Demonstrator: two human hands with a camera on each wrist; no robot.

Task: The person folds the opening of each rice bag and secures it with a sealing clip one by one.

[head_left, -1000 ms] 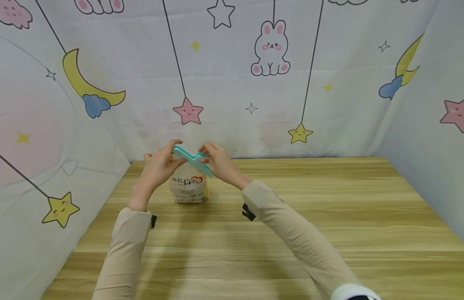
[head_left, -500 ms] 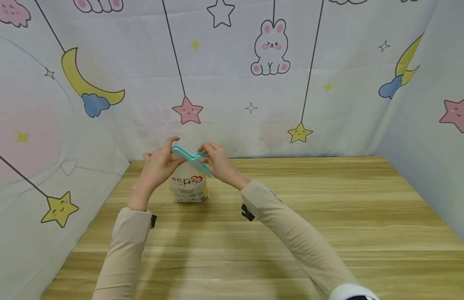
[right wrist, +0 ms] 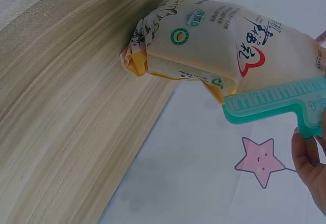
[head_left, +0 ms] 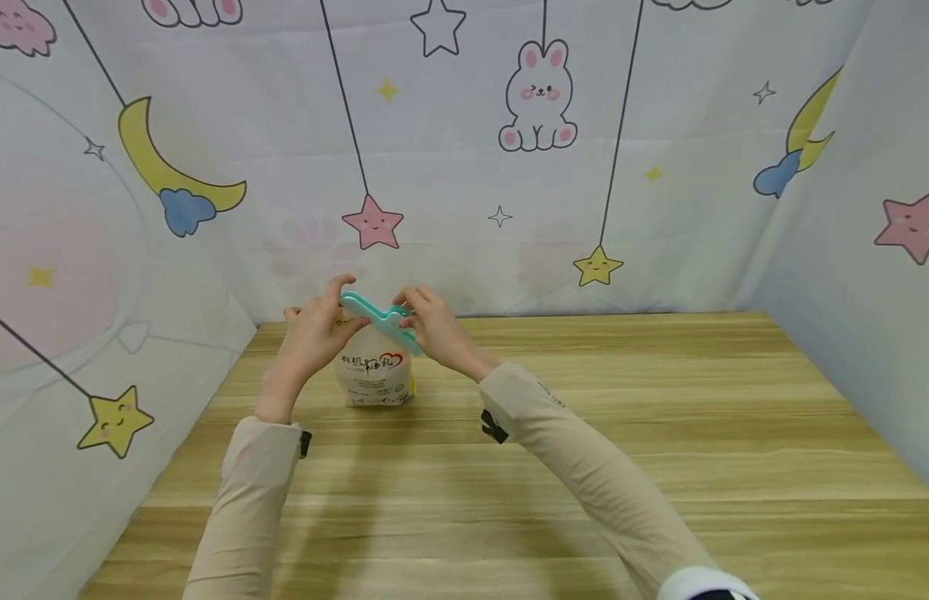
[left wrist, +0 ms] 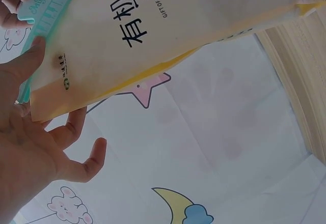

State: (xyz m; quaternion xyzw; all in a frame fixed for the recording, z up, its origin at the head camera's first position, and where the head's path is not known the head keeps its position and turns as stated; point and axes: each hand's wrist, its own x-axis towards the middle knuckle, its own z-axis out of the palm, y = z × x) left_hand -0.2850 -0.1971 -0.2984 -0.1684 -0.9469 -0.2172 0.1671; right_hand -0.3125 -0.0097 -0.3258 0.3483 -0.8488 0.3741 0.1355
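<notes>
A teal bag clip (head_left: 382,318) lies slanted across the top of a cream printed bag (head_left: 372,375), which stands upright on the table. My left hand (head_left: 310,337) pinches the clip's left end; in the left wrist view its thumb lies on the clip (left wrist: 53,5), with fingers behind the bag (left wrist: 153,25) and one finger lifted off. At the clip's handle, my right hand (head_left: 437,329) grips with thumb and fingers. Seen from the right wrist, the clip (right wrist: 275,101) runs along the bag's top and its far end reaches the yellow side fold. Whether its bars are locked, I cannot tell.
The wood-grain table (head_left: 584,433) extends to the right and toward me. A white cloth backdrop (head_left: 471,167) with printed stars, moons and rabbits rises behind and at both sides, close behind the bag.
The head view has shifted very slightly. Both hands keep their grip on the clip, and the bag stays standing in place.
</notes>
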